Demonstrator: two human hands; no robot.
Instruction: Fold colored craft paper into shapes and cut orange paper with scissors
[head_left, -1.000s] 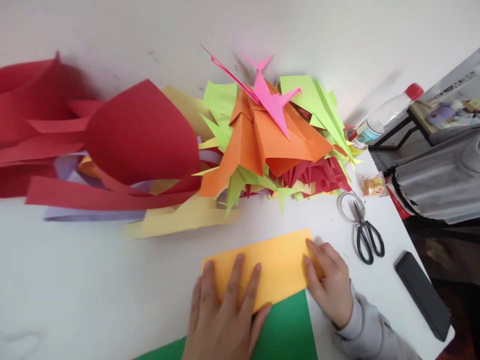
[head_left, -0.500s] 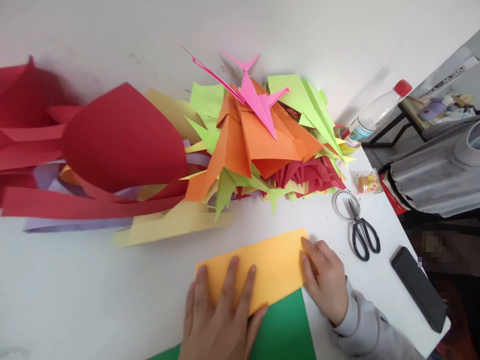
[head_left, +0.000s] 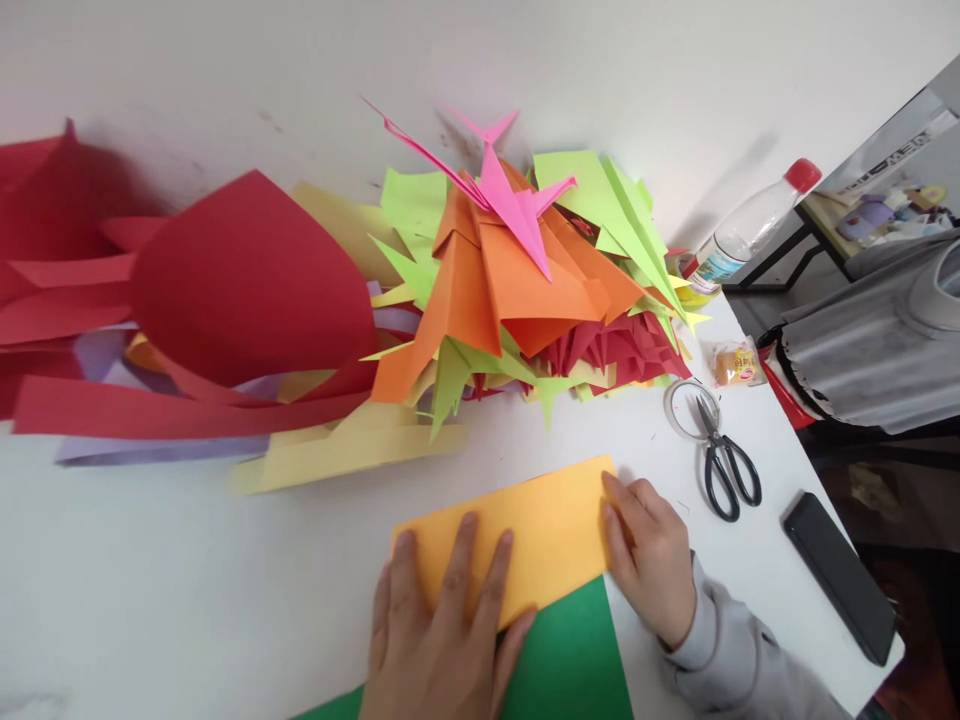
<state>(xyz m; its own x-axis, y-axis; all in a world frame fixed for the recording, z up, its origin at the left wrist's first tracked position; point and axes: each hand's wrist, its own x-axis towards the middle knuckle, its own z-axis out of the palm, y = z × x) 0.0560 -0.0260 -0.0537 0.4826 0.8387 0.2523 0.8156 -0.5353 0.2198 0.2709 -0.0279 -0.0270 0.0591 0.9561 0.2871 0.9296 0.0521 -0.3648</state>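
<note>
- The left hand (head_left: 442,630) is lying flat and released, fingers spread, pressing down on the near-left part of the orange sheet (head_left: 551,525). It is grasping nothing.
- The right hand (head_left: 649,560) is half curled, with its fingertips touching the sheet's right short edge. Whether the thumb is pinching under the paper cannot be told.
- The sheet is lying on the table (head_left: 150,580) at the near edge. It sits at 12 o'clock from the left palm and at 9 to 10 o'clock from the right hand.
- Its long axis is running roughly from 8 o'clock to 2 o'clock, so each hand is covering one end. The left hand is overlapping more of it.
- The sheet's near edge is overlapping a green sheet (head_left: 570,660), which is lying at 6 o'clock from it, between the two wrists.
- Counted: two hands, one orange sheet and one green sheet.
- At 3 o'clock from the right hand, one pair of scissors (head_left: 724,460) is lying with its blades across one tape ring (head_left: 682,410). One phone (head_left: 840,575) is lying further out by the table edge.
- At 12 o'clock, a pile (head_left: 525,290) of folded paper shapes is leaning against the wall, too many to count. Red strips (head_left: 187,400) are trailing away toward 9 o'clock.
- At 2 o'clock, one bottle (head_left: 750,230) is lying tilted at the table corner.
</note>
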